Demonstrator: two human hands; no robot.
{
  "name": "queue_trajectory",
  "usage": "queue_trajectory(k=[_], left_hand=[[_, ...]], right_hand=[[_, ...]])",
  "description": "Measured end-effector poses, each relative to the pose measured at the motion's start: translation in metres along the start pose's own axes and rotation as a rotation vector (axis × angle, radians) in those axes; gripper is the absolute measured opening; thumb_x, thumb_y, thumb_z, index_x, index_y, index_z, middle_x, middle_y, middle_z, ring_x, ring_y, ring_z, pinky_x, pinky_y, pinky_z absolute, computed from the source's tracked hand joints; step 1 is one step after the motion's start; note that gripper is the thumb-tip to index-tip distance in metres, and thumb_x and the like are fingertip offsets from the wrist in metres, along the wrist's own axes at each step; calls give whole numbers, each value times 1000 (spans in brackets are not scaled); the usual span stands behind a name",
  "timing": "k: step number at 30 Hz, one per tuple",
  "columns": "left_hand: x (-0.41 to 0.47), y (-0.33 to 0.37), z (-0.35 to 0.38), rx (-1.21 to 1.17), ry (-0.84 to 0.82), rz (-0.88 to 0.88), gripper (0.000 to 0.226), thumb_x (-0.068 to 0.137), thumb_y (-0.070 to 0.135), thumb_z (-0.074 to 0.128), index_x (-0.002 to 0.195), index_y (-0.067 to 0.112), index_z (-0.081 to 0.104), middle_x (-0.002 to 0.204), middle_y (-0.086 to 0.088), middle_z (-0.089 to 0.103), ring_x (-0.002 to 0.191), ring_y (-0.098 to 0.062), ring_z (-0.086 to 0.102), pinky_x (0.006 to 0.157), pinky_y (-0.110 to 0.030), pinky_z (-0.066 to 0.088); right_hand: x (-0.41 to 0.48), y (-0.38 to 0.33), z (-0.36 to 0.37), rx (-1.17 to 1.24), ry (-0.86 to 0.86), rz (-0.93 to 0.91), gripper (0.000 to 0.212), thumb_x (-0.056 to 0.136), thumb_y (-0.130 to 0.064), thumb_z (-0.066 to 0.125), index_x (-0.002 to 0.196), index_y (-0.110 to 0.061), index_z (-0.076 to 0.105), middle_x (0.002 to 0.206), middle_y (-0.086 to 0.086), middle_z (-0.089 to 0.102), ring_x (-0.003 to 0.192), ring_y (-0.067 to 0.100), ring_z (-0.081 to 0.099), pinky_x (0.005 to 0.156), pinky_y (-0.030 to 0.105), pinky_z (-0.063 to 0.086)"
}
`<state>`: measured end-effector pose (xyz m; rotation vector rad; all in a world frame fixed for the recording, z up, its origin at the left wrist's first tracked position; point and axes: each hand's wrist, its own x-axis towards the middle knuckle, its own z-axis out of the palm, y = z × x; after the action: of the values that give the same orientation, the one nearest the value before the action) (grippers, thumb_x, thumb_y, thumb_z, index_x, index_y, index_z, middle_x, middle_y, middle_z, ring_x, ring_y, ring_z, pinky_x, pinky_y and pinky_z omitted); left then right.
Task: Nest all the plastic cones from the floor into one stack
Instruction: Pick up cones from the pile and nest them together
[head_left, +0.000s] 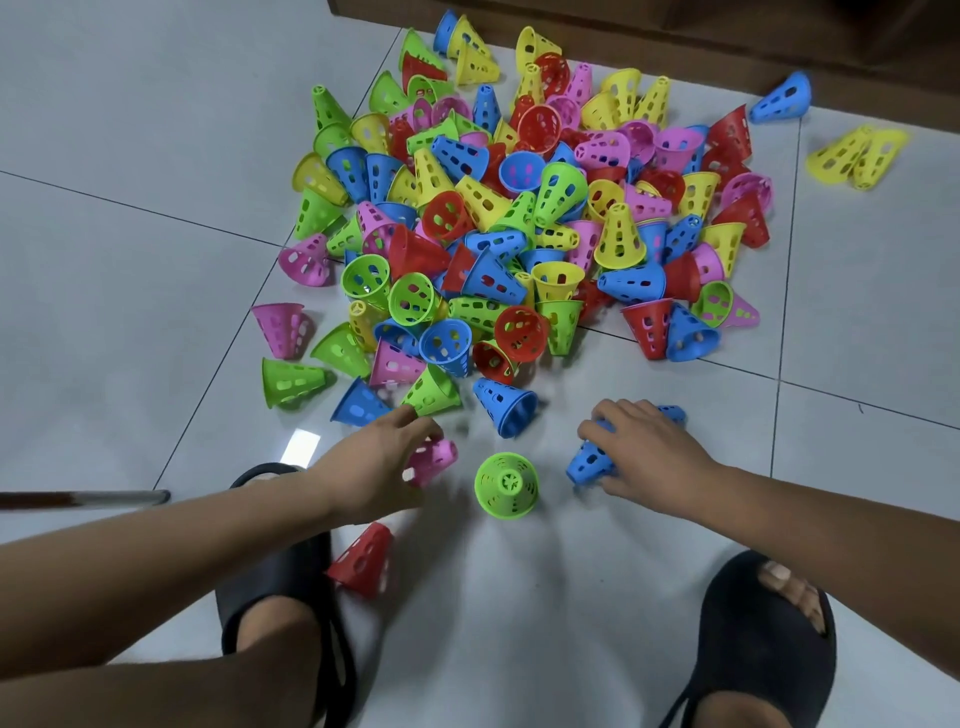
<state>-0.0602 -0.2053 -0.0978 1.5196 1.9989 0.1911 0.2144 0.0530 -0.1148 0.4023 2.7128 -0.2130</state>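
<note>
A blue cone (589, 464) lying on the floor (156, 260) is gripped by the right hand (649, 457), with the fingers curled over it. The left hand (374, 467) is set against a blurred pink cone (434, 460); whether it is gripped cannot be told. A green cone (506, 486) is stood upright between them, with the pile (519, 208) beyond. The cones are judged light, stiff and perforated, and best taken near the narrow end, so that the wide mouth is left free for nesting.

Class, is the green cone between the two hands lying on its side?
No, the green cone stands upright on its wide rim, narrow end up.
</note>
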Motion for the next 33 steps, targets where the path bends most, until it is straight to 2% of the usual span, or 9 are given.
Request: queue_trajectory(k=[4,7,10,14,17,20,24,28,33], left_hand=[[6,26,-31,-156,222,42,43,85,39,81,122,27,63,103,12,51,84,-11,55,74,-31,50],[6,56,-54,-348,331,104,41,88,47,79,123,31,62,109,15,62,99,-10,63,83,-37,55],[0,81,-59,-430,316,180,48,88,41,86,129,26,66,122,16,70,114,-9,68,94,-40,57],[-3,91,-41,-358,210,300,52,89,42,88,133,24,67,129,16,71,117,-4,69,97,-37,57],[-2,85,-18,-310,129,321,50,92,46,85,134,29,66,131,18,70,120,-4,66,100,-35,55],[-1,73,-3,-299,49,278,57,91,53,82,142,35,61,138,22,66,126,-3,61,106,-31,51],[-2,48,1,-249,16,209,75,87,54,81,152,33,51,149,17,56,135,-3,53,111,-17,41],[-18,16,17,-170,12,91,74,80,52,86,142,32,52,137,17,48,126,-7,52,104,-30,49],[-40,-16,46,41,-233,115,80,68,74,80,134,37,52,132,11,49,116,-18,53,95,-37,50]], right_hand=[[1,-5,-19,286,158,111,41,93,-64,58,114,-30,49,104,-7,57,95,21,56,89,40,46],[-2,-13,-32,578,257,209,39,95,-70,50,107,-34,42,95,-8,61,87,21,57,77,45,49],[-9,-22,-39,822,366,277,44,95,-73,44,102,-30,39,84,1,63,78,23,62,71,54,53],[-17,-33,-51,954,460,258,37,99,-68,45,108,-32,43,97,-5,67,91,20,68,78,54,56],[-23,-45,-60,965,451,159,25,100,-66,46,108,-43,41,100,-14,63,93,11,66,79,47,55],[-29,-59,-59,942,357,53,42,99,-73,45,122,-37,43,111,-13,65,104,13,66,86,47,55],[-32,-72,-49,824,193,-41,49,100,-67,52,138,-37,43,131,-14,61,120,10,58,100,40,50],[-29,-74,-41,722,123,-52,44,99,-67,54,131,-37,46,126,-14,61,115,9,55,99,37,48],[-23,-76,-33,555,163,-148,38,100,-56,58,127,-29,53,122,-14,57,114,11,52,100,35,46]])
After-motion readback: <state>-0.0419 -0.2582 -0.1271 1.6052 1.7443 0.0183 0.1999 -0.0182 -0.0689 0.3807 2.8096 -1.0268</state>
